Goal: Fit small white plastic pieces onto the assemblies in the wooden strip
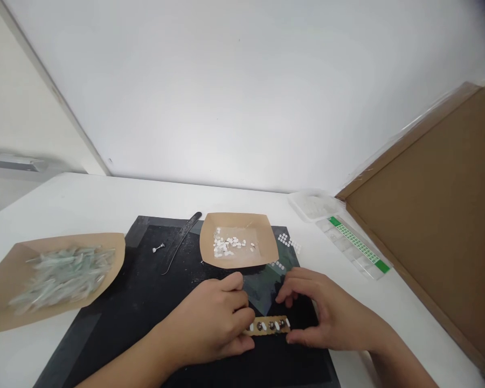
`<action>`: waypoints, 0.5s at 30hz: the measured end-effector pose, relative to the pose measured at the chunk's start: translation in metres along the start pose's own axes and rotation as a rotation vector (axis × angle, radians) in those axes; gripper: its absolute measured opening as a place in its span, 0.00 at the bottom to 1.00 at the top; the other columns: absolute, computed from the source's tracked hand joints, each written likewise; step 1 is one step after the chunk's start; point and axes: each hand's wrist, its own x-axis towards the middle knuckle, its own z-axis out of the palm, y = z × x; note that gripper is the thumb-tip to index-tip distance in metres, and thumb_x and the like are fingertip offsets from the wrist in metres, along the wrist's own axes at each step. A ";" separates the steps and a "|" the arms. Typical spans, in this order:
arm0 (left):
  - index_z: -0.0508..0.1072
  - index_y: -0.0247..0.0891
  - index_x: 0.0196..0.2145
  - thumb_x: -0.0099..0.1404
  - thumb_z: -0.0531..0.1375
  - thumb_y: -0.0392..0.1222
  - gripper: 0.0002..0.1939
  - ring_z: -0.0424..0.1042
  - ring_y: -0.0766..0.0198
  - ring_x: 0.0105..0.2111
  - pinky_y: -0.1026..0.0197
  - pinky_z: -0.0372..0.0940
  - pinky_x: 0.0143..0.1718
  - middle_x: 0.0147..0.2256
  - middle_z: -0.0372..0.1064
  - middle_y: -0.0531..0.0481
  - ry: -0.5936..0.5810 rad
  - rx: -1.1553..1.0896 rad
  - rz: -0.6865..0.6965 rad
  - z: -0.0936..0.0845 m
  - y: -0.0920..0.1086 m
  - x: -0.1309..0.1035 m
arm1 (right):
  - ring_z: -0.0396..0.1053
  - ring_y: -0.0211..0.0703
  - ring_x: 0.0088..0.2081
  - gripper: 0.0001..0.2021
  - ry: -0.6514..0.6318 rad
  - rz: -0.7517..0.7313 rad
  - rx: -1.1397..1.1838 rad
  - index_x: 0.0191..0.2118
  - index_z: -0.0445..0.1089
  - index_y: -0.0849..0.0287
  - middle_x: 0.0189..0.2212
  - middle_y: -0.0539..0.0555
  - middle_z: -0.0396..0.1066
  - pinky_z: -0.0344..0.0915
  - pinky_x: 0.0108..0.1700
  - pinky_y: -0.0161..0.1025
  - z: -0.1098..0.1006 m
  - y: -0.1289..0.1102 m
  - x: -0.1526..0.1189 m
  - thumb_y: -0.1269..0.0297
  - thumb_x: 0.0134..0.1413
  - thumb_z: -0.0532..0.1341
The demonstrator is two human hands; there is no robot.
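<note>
My left hand (216, 318) is closed around the left end of a short tan strip (265, 330), which lies low over the black mat. Dark, shiny round pieces and small white tabs sit along the strip's visible part; its left end is hidden by my fingers. At the strip's right end is my right hand (327, 312), thumb and fingers apart, nothing seen between them. Its thumb tip is close to that end; whether it touches I cannot tell. Beyond both hands, a brown paper tray (271, 243) has many small white pieces in it.
The black mat (137, 307) bears a dark nail file (181, 242) and a small metal piece (158, 248). White dot stickers (286, 241) lie by its right edge. Left stands a larger tray (119, 250) of clear wrapped pieces; right, a green-labelled plastic sheet (358, 245) and a cardboard box (436, 215).
</note>
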 end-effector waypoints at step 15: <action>0.74 0.37 0.35 0.70 0.65 0.54 0.16 0.60 0.61 0.26 0.57 0.57 0.28 0.26 0.69 0.50 0.328 -0.013 0.050 -0.005 0.006 0.007 | 0.70 0.44 0.34 0.13 0.286 0.066 -0.113 0.41 0.64 0.53 0.32 0.50 0.72 0.65 0.40 0.43 -0.009 0.025 -0.005 0.61 0.78 0.47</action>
